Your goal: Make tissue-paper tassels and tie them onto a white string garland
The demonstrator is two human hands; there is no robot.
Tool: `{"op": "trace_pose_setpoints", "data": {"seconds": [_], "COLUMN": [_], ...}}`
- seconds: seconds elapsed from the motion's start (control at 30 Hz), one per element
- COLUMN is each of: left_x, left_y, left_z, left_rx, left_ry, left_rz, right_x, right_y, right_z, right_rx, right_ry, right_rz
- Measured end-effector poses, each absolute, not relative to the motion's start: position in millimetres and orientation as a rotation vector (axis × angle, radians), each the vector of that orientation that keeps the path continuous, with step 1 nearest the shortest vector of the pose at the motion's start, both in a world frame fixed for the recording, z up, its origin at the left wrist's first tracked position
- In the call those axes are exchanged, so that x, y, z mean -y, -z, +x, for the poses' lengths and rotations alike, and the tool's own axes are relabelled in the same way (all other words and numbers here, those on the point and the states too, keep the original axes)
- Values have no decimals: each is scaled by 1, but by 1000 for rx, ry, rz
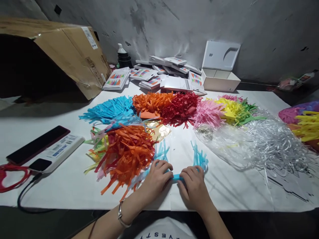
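Note:
Between my two hands runs a strip of light blue tissue paper (177, 177), its middle bare and band-like. Fringed blue ends (200, 158) fan out beyond my fingers on both sides. My left hand (159, 174) is closed on the strip's left part, and my right hand (193, 182) is closed on its right part. Both rest low over the white table (224, 192). Just left of my left hand lies a heap of orange tissue fringe (129, 152), with red, yellow and green strands under it. My fingertips partly hide the paper.
Blue (112, 109), orange, red (181, 108), pink and yellow tassels line the back. Silver tinsel (276, 146) in clear plastic lies right. A phone (38, 144), power bank (58, 154) and red-handled scissors (12, 177) lie left. Behind are flat packs (147, 74), a white box (220, 79) and a carton (72, 53).

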State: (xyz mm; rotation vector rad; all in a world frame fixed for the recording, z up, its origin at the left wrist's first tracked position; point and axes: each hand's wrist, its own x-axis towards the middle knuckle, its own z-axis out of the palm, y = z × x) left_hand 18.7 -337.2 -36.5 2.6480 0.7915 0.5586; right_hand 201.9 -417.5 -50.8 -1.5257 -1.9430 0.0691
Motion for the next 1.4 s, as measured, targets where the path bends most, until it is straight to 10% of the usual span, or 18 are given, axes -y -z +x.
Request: {"op": "trace_pose_setpoints", "data": {"seconds": [1.4], "left_x": [334], "left_y": [49], "left_z": [18], "left_rx": [-748], "left_ry": [-583], "left_rz": [2546], "right_x": [427], "right_y": [58], "right_z": [210], "right_rx": [2090], "right_ry": [149], "right_rz": [-1503]}}
